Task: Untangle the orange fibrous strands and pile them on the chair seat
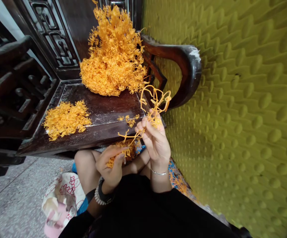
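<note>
My right hand point(157, 145) is raised with its fingers closed on a branching orange plastic sprig point(155, 99), whose curled stems spread above the fingertips. My left hand point(110, 168), lower and to the left, pinches small orange plastic pieces point(111, 162) between thumb and fingers. A thin orange stem point(130, 136) stretches between the two hands; which hand bears its weight I cannot tell. Just beyond, a few loose orange bits point(129, 119) lie on the seat edge of the dark wooden chair point(103, 112). More orange pieces show in my lap, partly hidden by my left hand.
On the seat stand a tall heap of orange sprigs point(116, 56) and a smaller pile point(67, 119) at left. The curved armrest point(183, 62) meets a padded yellow-green wall point(237, 109). A white patterned bag point(66, 191) and pink item point(56, 219) rest on the floor.
</note>
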The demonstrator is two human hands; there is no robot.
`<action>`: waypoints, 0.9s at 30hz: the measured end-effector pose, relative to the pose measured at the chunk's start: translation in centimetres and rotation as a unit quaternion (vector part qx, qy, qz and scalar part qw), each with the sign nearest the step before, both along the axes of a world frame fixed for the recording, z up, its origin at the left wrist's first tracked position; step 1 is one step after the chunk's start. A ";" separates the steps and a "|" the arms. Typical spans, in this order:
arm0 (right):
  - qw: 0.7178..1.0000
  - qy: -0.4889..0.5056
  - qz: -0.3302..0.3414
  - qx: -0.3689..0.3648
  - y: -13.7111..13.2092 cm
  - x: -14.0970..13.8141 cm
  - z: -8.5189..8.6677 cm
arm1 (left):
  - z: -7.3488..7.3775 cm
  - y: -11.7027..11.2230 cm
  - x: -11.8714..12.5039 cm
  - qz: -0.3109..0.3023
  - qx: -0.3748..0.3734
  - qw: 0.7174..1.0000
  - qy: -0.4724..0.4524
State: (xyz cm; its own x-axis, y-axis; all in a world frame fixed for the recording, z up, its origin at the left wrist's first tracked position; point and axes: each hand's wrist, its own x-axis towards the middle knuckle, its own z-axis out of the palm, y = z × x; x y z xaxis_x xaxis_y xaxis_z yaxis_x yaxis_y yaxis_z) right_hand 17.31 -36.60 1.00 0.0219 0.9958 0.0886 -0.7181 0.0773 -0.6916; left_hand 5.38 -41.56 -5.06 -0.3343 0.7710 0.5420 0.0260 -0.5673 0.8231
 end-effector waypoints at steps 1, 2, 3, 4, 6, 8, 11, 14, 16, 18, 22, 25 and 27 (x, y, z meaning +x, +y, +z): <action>1.000 0.000 0.001 0.002 -0.1 -0.1 0.1 | 0.1 -0.2 0.1 0.003 0.012 1.000 -0.011; 1.000 0.001 0.002 0.001 -0.2 -0.2 0.2 | 0.3 -0.4 0.1 0.007 0.021 1.000 -0.020; 1.000 0.003 0.004 -0.002 -0.2 -0.4 0.2 | 0.5 -0.6 0.2 0.014 0.027 0.999 -0.027; 1.000 0.007 0.009 -0.007 -0.2 -0.5 0.1 | 0.6 -0.7 0.2 0.022 0.028 0.999 -0.034; 0.999 0.013 0.025 -0.023 0.0 -0.7 0.0 | 0.9 -0.8 0.4 0.033 0.027 0.998 -0.047; 0.998 0.022 0.041 -0.035 0.2 -0.9 -0.2 | 1.0 -0.9 0.6 0.034 0.032 0.997 -0.058; 0.998 0.035 0.048 -0.031 0.6 -1.0 -0.1 | 1.1 -0.9 0.9 0.035 0.044 0.996 -0.070; 0.999 0.034 0.036 -0.015 0.7 -0.8 0.3 | 1.2 -0.9 1.2 0.037 0.054 0.995 -0.073; 0.999 0.027 0.026 -0.009 0.6 -0.6 0.6 | 1.3 -1.1 1.3 0.022 0.054 0.994 -0.089; 1.000 0.022 0.023 0.000 0.6 -0.5 0.8 | 1.7 -1.3 1.3 -0.003 0.048 0.990 -0.132; 0.998 0.039 0.049 0.020 0.5 -1.2 0.8 | 3.2 -1.2 0.6 -0.137 -0.059 0.949 -0.276; 0.993 0.072 0.097 0.003 0.4 -2.1 0.7 | 3.9 -0.6 0.0 -0.246 -0.169 0.872 -0.388; 0.989 0.087 0.121 -0.024 0.4 -2.4 0.8 | 3.9 -0.2 -0.2 -0.283 -0.224 0.820 -0.444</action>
